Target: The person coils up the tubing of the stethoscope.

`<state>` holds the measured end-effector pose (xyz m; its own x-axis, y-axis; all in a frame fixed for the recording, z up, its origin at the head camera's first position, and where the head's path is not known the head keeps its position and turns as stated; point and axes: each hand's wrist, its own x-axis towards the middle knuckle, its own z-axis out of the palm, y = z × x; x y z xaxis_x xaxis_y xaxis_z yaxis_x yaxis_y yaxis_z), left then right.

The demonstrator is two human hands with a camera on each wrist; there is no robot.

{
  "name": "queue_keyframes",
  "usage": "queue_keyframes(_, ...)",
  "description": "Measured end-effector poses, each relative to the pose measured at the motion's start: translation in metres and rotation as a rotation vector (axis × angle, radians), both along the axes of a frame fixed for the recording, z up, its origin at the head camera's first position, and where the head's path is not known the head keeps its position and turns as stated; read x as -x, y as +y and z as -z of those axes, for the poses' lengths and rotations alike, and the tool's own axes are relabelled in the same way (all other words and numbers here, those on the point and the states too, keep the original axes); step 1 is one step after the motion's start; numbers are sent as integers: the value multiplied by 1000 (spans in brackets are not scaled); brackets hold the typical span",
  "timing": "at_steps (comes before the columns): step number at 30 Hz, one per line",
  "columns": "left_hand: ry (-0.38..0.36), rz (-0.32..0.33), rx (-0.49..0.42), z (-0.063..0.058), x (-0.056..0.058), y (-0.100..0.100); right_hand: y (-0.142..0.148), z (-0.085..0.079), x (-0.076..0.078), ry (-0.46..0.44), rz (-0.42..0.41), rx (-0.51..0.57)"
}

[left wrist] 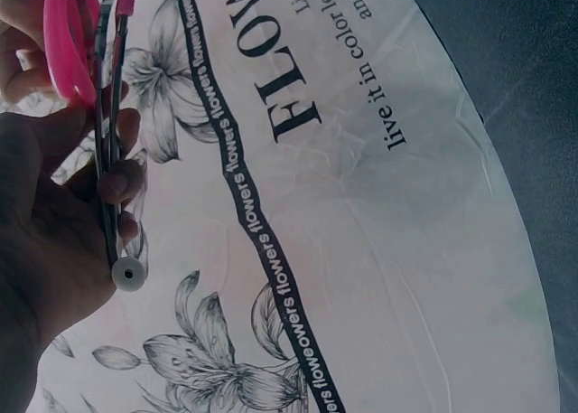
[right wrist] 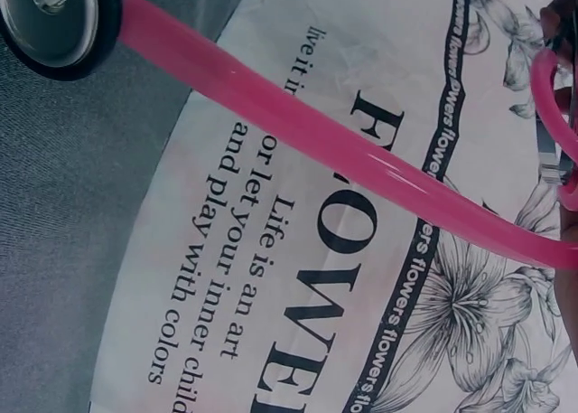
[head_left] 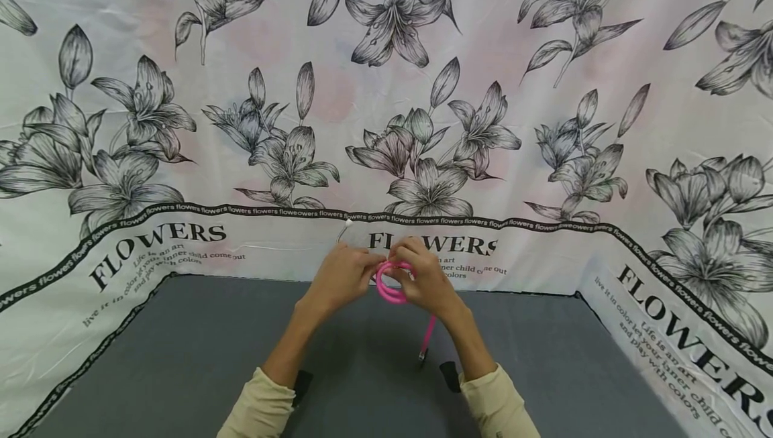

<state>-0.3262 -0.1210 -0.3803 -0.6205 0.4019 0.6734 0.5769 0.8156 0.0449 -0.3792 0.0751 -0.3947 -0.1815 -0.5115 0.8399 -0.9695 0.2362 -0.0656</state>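
While both hands are up in the air, the left hand (head_left: pixel 343 277) has its grip round the thin silver metal tubes (left wrist: pixel 101 137) of a shiny pink stethoscope (right wrist: pixel 361 167), and the right hand (head_left: pixel 427 280) grips its pink loops (left wrist: pixel 59 56). Its round metal end with a black rim (right wrist: pixel 50 20) hangs over the flat grey desk (head_left: pixel 211 357). The desk spreads wide on both sides of the arms (head_left: pixel 286 354), up to the white flowery sheet (head_left: pixel 272 42). Big black letters (head_left: pixel 465 243) say "FLOWERS", small ones "Life is an art"; a black strip (head_left: pixel 417 219) repeats "flowers".
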Motion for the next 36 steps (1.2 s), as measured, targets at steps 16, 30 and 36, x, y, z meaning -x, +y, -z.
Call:
queue_keyframes(16,-122,193,-12,0,7,2,18,-7,3,-241,186,525)
queue_keyframes(30,-267,199,-174,-5,-1,-1,27,-18,-3,-56,641,237)
queue_keyframes(36,-380,184,-256,-1,-2,1,24,-22,-13,-7,774,244)
